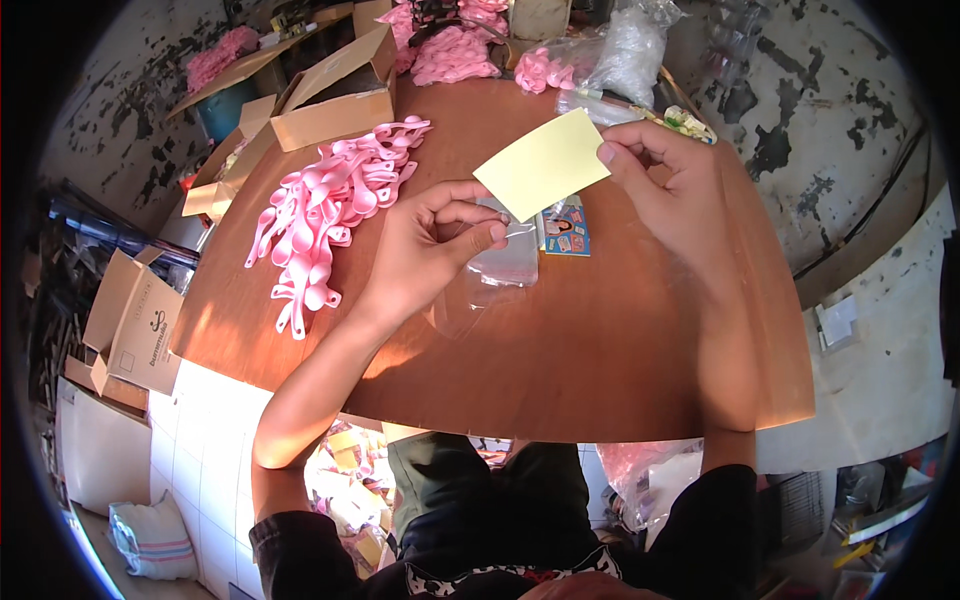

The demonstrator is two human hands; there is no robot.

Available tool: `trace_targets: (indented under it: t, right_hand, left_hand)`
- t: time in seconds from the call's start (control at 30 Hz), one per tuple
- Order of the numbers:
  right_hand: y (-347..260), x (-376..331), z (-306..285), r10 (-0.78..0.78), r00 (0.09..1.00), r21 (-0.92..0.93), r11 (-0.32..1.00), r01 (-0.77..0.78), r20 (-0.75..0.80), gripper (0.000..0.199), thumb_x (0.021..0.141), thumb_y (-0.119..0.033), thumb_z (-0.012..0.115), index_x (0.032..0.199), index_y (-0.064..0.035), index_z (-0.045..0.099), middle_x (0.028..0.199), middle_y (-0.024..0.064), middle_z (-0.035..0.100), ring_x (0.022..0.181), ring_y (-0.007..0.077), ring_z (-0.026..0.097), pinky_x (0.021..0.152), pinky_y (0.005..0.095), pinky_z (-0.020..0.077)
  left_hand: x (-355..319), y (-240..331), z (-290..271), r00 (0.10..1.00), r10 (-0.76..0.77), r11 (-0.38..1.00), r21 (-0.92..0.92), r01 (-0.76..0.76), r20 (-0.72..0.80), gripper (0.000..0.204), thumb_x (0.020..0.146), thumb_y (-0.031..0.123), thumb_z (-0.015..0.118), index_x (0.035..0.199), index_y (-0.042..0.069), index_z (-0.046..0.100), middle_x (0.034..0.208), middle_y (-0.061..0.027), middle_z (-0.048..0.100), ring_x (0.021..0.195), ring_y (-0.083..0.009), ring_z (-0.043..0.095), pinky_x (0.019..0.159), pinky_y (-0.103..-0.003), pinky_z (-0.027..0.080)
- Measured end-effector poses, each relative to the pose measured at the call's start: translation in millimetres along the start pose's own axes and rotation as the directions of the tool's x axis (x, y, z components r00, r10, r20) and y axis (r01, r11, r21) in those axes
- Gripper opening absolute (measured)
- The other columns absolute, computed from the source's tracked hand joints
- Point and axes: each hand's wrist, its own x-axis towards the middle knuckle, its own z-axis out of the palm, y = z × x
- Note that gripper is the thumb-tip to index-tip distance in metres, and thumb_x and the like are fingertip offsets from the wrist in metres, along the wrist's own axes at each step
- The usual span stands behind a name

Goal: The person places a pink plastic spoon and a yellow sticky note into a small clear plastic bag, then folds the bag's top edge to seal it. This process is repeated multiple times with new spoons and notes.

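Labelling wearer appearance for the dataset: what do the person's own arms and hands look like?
Left hand and right hand are ungloved; no watch or bracelet shows. Forearms are bare. Loose, plain black short sleeves end above the elbows.

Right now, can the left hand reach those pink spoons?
Probably yes: the left hand is just to the right of the pink spoons, and nothing seems to block the tabletop between them. I can't tell whether its grip is already full.
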Motion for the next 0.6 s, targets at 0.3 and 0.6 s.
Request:
trace_targets:
  t: [0.3, 0.6]
  right_hand:
    - [21, -87, 18, 0.221, 0.975, -0.08, 0.972, -0.222, -0.019, 0.011, 0.092, -0.007, 0.066, 0.093, 0.0032, 0.068, 0.079, 0.0065, 0.069, 0.07, 0.0084, 0.063, 0.063, 0.0222, 0.0499]
    - [35, -116, 20, 0.473, 0.88, 0.07, 0.877, -0.476, 0.047, 0.016, 0.094, -0.011, 0.067, 0.1, 0.0029, 0.07, 0.081, 0.0047, 0.07, 0.073, 0.0089, 0.065, 0.066, 0.0215, 0.051]
  left_hand:
    - [-22, -35, 0, 0.975, -0.196, 0.98, -0.018, 0.199, 0.1, 0.036, 0.091, -0.002, 0.067, 0.125, -0.003, 0.057, 0.098, -0.0097, 0.073, 0.086, -0.0115, 0.069, 0.077, -0.025, 0.057]
    - [-26, -36, 3, 0.933, -0.276, 0.961, 0.08, 0.265, 0.233, 0.036, 0.092, 0.0, 0.068, 0.126, -0.004, 0.058, 0.094, -0.0094, 0.074, 0.082, -0.0072, 0.067, 0.071, -0.021, 0.052]
